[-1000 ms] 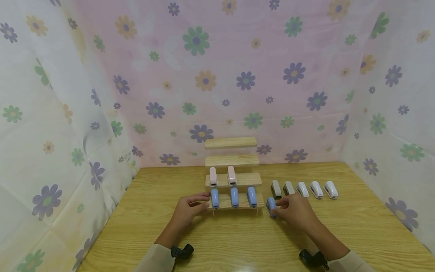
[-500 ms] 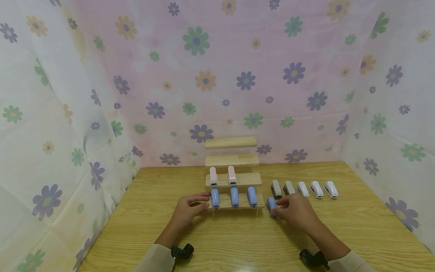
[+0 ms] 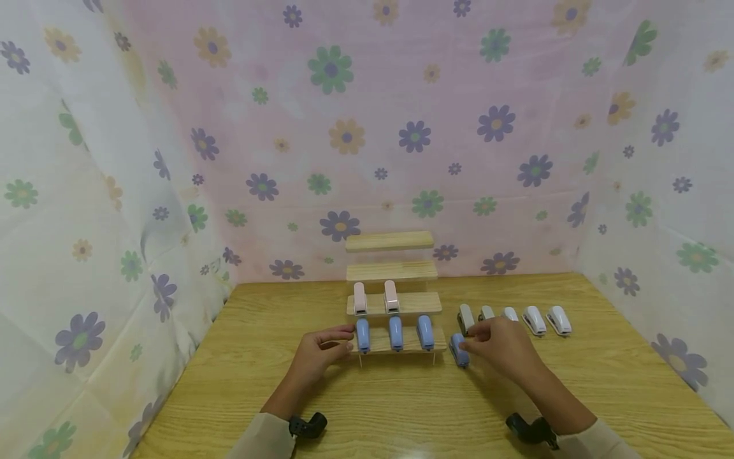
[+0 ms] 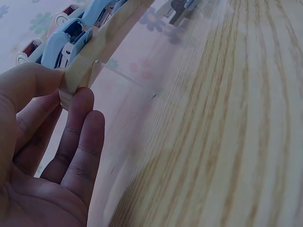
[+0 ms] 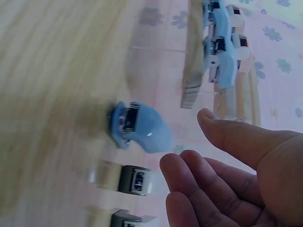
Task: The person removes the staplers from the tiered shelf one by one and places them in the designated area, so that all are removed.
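Note:
In the head view, a small wooden tiered stand (image 3: 393,271) stands mid-table. Three blue mini staplers (image 3: 395,333) line its lowest shelf, and two pink ones (image 3: 391,297) sit one tier up. My left hand (image 3: 319,354) pinches the left end of the lowest shelf (image 4: 81,71) between thumb and fingers. Another blue stapler (image 3: 459,350) stands on the table just right of the stand. Beside it is my right hand (image 3: 504,350), thumb and fingers apart; the right wrist view shows a gap between them and that blue stapler (image 5: 149,127).
Behind the right hand is a row of grey staplers (image 3: 465,317) and white staplers (image 3: 533,320), some partly covered by the hand. The wooden table (image 3: 275,312) meets a flowered cloth backdrop (image 3: 378,115) at the back and sides.
My right hand has let go of the blue stapler and moved slightly up and right, away from it. The left hand stays at the shelf end.

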Available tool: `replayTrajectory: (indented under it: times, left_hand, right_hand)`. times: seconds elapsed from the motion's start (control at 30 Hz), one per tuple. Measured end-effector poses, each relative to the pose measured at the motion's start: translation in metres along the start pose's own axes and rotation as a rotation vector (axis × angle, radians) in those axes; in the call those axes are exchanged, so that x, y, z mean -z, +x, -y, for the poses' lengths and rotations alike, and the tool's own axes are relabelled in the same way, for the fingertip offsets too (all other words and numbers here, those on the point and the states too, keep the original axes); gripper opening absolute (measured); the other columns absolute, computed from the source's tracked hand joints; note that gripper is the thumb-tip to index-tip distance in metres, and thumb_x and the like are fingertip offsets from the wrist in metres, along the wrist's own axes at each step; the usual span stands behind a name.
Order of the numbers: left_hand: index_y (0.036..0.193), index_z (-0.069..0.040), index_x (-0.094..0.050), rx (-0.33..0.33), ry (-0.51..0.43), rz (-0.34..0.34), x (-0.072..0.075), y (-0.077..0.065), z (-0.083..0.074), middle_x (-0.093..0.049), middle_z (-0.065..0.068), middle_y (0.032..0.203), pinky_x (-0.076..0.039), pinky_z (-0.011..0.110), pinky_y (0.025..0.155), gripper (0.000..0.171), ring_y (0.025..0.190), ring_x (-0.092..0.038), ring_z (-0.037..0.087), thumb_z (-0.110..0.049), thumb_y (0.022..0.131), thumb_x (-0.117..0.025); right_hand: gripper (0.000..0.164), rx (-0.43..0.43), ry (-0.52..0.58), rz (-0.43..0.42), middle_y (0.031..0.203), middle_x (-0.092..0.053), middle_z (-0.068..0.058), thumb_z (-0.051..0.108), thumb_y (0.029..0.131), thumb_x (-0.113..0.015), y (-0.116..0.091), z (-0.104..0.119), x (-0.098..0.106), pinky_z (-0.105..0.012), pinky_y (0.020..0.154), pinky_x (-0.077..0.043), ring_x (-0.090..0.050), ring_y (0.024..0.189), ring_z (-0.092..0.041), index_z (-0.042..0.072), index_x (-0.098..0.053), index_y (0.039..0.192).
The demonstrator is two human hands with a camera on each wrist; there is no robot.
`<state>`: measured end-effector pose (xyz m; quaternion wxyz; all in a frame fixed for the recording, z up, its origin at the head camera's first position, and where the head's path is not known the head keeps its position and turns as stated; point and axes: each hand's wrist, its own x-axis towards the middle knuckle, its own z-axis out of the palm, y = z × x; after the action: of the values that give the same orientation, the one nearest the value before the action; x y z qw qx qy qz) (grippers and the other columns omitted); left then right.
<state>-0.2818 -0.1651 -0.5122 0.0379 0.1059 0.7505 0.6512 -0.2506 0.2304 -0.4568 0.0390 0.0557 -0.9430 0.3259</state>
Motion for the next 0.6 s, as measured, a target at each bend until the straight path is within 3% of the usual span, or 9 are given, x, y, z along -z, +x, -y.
replayTrajectory:
  times: [0.17,0.43,0.6]
  left_hand:
    - [0.111,-0.009,-0.080,-0.006,0.024,-0.006,-0.001,0.000,-0.001,-0.070,0.001,0.136,-0.060,0.022,0.092,0.023,0.131,-0.060,0.024,-0.018,0.090,-0.082]
    - [0.110,-0.010,-0.081,-0.021,0.029,-0.010,-0.001,-0.001,-0.003,-0.070,0.000,0.136,-0.059,0.022,0.093,0.021,0.131,-0.060,0.024,-0.016,0.091,-0.081]
    - [0.110,-0.009,-0.081,-0.019,0.019,-0.008,0.000,0.000,-0.001,-0.070,0.001,0.135,-0.061,0.023,0.090,0.021,0.128,-0.062,0.024,-0.015,0.090,-0.081]
  right_hand:
    - [0.041,0.017,-0.006,-0.020,0.090,-0.077,0.003,0.040,0.086,-0.084,0.004,0.010,0.004,-0.031,0.063,-0.060,-0.071,0.080,-0.014,0.009,-0.080,0.112]
    - [0.049,0.069,0.015,-0.060,0.093,-0.077,0.005,0.053,0.085,-0.082,0.010,0.029,0.009,-0.030,0.062,-0.059,-0.070,0.083,-0.014,0.012,-0.080,0.113]
    - [0.048,0.079,0.027,-0.080,0.087,-0.075,0.009,0.048,0.086,-0.083,0.014,0.041,0.008,-0.028,0.060,-0.057,-0.071,0.083,-0.014,0.014,-0.078,0.119]
